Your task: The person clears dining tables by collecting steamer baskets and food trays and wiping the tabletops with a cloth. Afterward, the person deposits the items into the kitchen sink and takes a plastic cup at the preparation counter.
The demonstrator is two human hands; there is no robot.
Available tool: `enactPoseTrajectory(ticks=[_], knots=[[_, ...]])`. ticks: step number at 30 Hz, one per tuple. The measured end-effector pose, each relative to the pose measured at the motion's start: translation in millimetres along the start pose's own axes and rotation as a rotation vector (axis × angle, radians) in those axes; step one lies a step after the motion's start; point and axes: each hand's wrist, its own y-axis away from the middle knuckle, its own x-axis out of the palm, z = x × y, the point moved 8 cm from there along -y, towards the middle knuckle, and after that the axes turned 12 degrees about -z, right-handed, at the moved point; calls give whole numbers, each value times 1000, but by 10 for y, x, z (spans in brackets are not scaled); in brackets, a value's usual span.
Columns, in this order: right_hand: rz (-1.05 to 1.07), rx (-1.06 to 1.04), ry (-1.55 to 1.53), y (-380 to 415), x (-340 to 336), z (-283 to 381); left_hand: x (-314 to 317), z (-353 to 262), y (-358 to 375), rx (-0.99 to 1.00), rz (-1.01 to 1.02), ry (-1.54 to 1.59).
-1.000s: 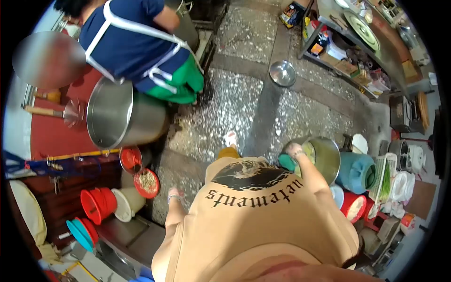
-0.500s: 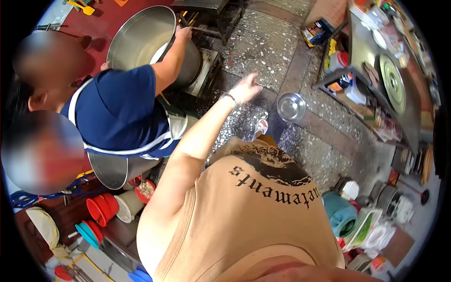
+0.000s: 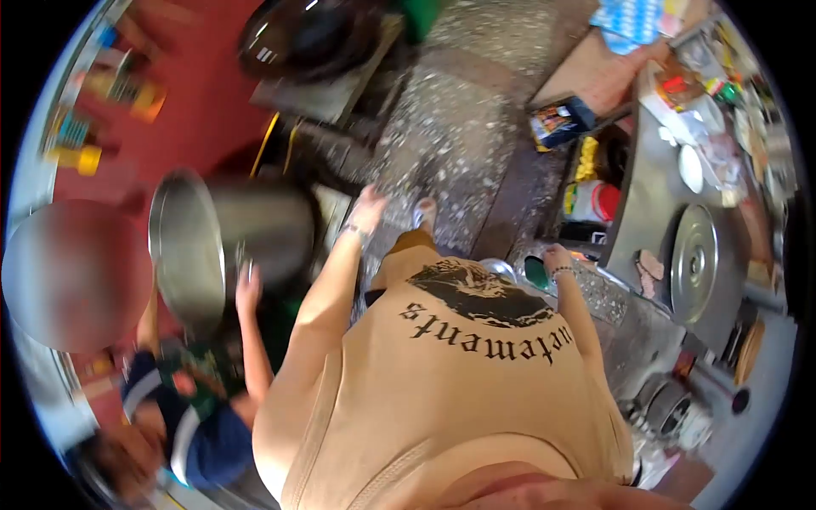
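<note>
At the centre left, my left hand point(image 3: 367, 209), with a band at its wrist, hangs over the floor near the low metal burner. Its fingers look apart and it holds nothing. Toward the right, my right hand point(image 3: 557, 257) is closed at the edge of a small dark green object point(image 3: 536, 272) whose kind is unclear. A metal bowl point(image 3: 499, 269) on the floor is partly hidden by my shirt. Left of my left hand is a large steel pot point(image 3: 263, 238), with a co-worker's hands on its rim and side.
A dark, shiny lidded vessel point(image 3: 314, 38) stands on a stand at the top. A steel counter point(image 3: 650, 195) with a round lid point(image 3: 694, 263) runs along the right. The co-worker point(image 3: 212, 442) is at the lower left. Stacked pots point(image 3: 667, 404) sit at the lower right.
The view has turned and moved forward. My left hand has drawn back leftward from above the floor, and my right hand has come into view. The co-worker and large pot now appear lower.
</note>
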Motion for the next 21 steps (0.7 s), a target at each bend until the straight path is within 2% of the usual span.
enactPoseTrajectory(ticks=[2, 3, 5, 6, 8, 9, 11, 12, 13, 14, 15, 16, 17, 18, 19, 20, 21], knots=[[-71, 118, -4, -490, -330, 220, 314, 90, -914, -151, 102, 25], [-94, 175, 4, -736, -469, 285, 406, -264, -1171, -195, 99, 121], [-179, 240, -62, -1241, -953, 418, 591, -1346, -1712, -235, 93, 231], [-241, 257, -115, -1499, -1154, 496, 684, -1776, -2052, -224, 119, 211], [-325, 285, -171, -2145, -1470, 574, 1021, -2591, -2872, -81, 237, 6], [-362, 259, -187, -2526, -1639, 685, 1246, -2775, -3406, 42, 262, -16], [-425, 254, -213, -3320, -2056, 1082, 1526, -3450, -4186, 93, 253, -75], [-438, 197, -281, -3797, -2304, 1409, 1619, -3714, -4461, 87, 223, -128], [-452, 139, -348, -4328, -2543, 1727, 1713, -4062, -4772, 124, 212, -17], [-395, 50, -360, -4870, -2491, 1948, 1809, -4283, -5024, 134, 213, -23], [-338, 3, -484, -5262, -2745, 2469, 1815, -4404, -5245, 43, 188, 51], [-236, -63, -478, -5889, -2750, 2865, 1820, -4528, -5478, -47, 163, 126], [-142, -136, -353, -6441, -2855, 3390, 1850, -4679, -5724, -138, 151, 254], [-167, -348, -351, -6936, -2993, 3934, 1867, -4812, -5955, -237, 140, 374], [-165, -404, -276, -7413, -3159, 4436, 1796, -5264, -6069, -224, 84, 223], [-2, -458, -116, -8011, -3083, 4873, 1768, -5482, -6308, -242, 22, 260], [74, -466, -28, -8583, -3185, 5250, 1761, -5717, -6588, -235, -30, 328]])
